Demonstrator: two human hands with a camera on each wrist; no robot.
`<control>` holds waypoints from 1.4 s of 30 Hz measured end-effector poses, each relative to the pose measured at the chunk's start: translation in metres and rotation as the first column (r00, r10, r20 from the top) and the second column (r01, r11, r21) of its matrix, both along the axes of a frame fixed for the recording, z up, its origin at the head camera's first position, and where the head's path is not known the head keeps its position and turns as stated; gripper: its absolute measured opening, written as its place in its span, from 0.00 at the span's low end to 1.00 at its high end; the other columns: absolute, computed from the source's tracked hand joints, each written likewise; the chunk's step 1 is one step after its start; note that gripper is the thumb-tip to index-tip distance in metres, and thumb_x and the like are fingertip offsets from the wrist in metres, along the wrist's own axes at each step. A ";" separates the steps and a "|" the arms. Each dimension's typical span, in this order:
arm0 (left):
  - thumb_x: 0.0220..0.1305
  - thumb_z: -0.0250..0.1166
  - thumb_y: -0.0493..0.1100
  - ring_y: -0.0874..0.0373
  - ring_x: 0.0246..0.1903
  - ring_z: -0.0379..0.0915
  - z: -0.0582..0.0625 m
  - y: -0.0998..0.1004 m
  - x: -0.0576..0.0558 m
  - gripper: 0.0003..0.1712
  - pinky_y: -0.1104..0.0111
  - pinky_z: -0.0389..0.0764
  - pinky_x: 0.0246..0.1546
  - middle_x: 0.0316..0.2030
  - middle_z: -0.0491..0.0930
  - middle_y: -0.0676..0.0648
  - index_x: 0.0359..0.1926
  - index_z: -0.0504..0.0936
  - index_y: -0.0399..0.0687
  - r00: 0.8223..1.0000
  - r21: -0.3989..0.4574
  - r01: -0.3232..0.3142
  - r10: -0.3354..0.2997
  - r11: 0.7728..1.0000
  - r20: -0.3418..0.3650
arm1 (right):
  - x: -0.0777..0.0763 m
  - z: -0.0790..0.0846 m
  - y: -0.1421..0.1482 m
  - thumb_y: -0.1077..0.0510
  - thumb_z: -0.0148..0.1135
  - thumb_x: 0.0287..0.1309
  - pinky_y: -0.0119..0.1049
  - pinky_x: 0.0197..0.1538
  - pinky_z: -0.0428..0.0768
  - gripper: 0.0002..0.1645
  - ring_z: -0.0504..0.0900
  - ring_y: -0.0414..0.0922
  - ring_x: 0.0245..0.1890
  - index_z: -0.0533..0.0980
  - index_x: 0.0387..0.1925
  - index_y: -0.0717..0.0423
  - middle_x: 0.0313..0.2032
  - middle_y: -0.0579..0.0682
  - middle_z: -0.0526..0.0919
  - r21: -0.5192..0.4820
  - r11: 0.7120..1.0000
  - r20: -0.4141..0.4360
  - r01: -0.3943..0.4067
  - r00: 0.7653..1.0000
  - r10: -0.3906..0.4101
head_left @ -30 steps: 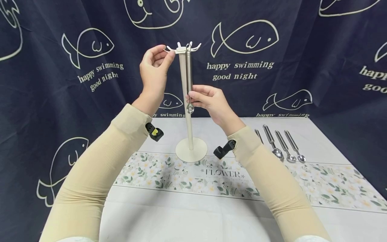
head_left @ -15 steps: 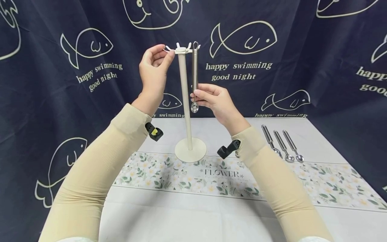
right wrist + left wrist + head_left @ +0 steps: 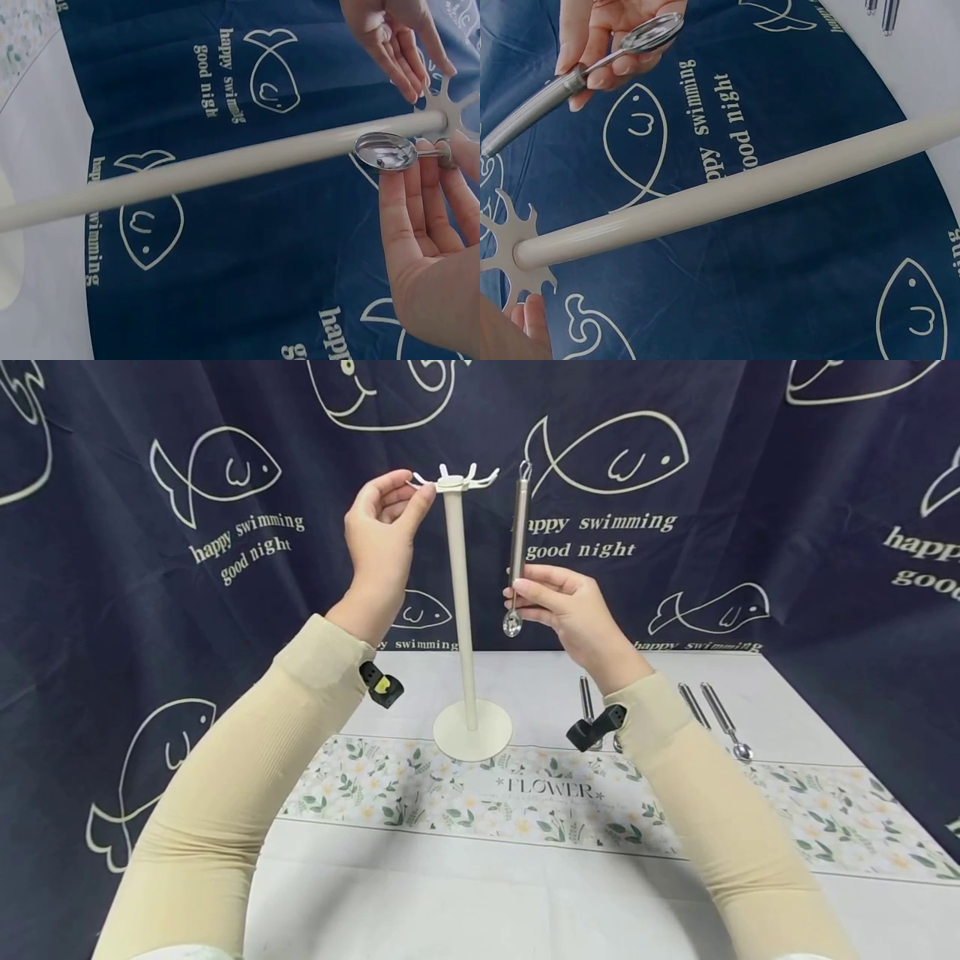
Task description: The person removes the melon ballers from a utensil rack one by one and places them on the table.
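My left hand (image 3: 384, 543) pinches one hook of a cream hanging stand (image 3: 461, 602) between thumb and fingers, at the left of its top. To the right of the pole, my right hand (image 3: 573, 614) holds a small metal spoon (image 3: 518, 527) near its neck. The spoon stands nearly upright, bowl down, with the loop of its handle at the top. A gap separates that loop from the stand's hooks. In the right wrist view the shiny round bowl (image 3: 385, 152) shows a dark spot inside. The left wrist view shows the whole ribbed-end handle (image 3: 536, 112).
More metal spoons lie on the white table at the right, one spoon (image 3: 723, 720) fully in sight and others partly behind my right sleeve (image 3: 697, 793). A floral runner (image 3: 450, 810) crosses the table under the stand's round base (image 3: 450, 743). A dark fish-print curtain (image 3: 315, 593) hangs behind.
My right hand has moved right with the spoon, away from the pole and hooks; the spoon now leans slightly, its top to the right. The left hand has stayed on the hook.
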State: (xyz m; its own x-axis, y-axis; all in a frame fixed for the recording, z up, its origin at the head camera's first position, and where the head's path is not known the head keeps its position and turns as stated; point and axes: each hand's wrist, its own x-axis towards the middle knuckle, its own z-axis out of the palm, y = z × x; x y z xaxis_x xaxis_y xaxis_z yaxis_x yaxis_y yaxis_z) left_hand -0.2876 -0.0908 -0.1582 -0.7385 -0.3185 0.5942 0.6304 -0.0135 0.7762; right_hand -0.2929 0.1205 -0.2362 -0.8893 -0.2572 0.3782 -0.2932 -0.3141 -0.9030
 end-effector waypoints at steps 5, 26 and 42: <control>0.56 0.72 0.37 0.62 0.35 0.77 -0.001 0.001 -0.001 0.21 0.75 0.79 0.46 0.34 0.78 0.52 0.50 0.79 0.36 1.000 -0.004 -0.014 0.014 1.000 -0.009 | -0.003 -0.006 0.011 0.65 0.63 0.61 0.33 0.45 0.84 0.11 0.86 0.43 0.35 0.79 0.46 0.61 0.32 0.49 0.87 0.012 1.000 0.012 0.019 1.000 -0.019; 0.55 0.73 0.38 0.61 0.36 0.79 0.000 -0.001 0.001 0.22 0.75 0.79 0.46 0.34 0.79 0.52 0.50 0.79 0.36 1.000 -0.029 -0.024 0.024 0.999 0.005 | -0.024 -0.045 0.045 0.65 0.65 0.59 0.32 0.41 0.85 0.03 0.85 0.41 0.30 0.80 0.36 0.57 0.29 0.47 0.87 0.182 0.982 0.325 0.057 0.939 -0.114; 0.55 0.73 0.37 0.62 0.35 0.78 0.000 0.000 0.000 0.22 0.75 0.80 0.45 0.33 0.79 0.52 0.50 0.79 0.34 1.000 -0.010 -0.023 0.023 1.000 -0.014 | -0.042 -0.091 0.064 0.64 0.60 0.63 0.28 0.39 0.84 0.03 0.83 0.37 0.30 0.76 0.38 0.55 0.27 0.41 0.85 0.281 0.960 0.463 -0.003 0.877 -0.132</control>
